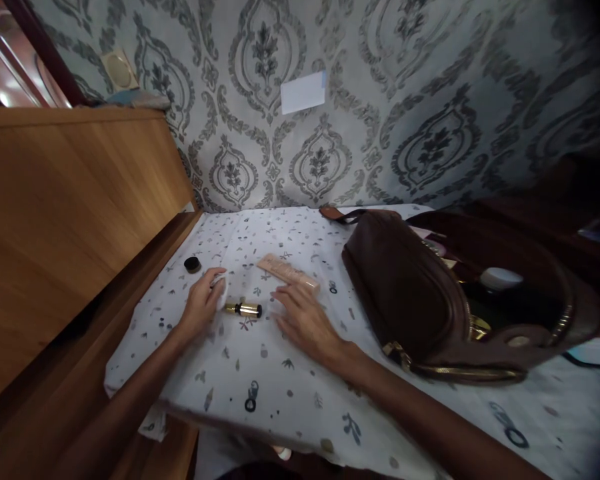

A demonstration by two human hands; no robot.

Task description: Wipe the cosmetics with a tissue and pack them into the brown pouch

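Note:
My left hand (203,305) is curled around a small white object (221,288) on the patterned white cloth (260,373). Just to its right lies a small gold and black tube (245,309), like a lipstick, on its side. My right hand (305,319) rests flat with fingers stretched out, its fingertips touching the near edge of a tan comb (286,271). A small black round cap (193,264) sits farther left on the cloth.
An open brown leather handbag (405,287) lies at the right, with a white-lidded jar (501,278) inside. A wooden cabinet side (65,220) borders the left. Patterned wallpaper (405,120) with a white paper slip (303,92) stands behind.

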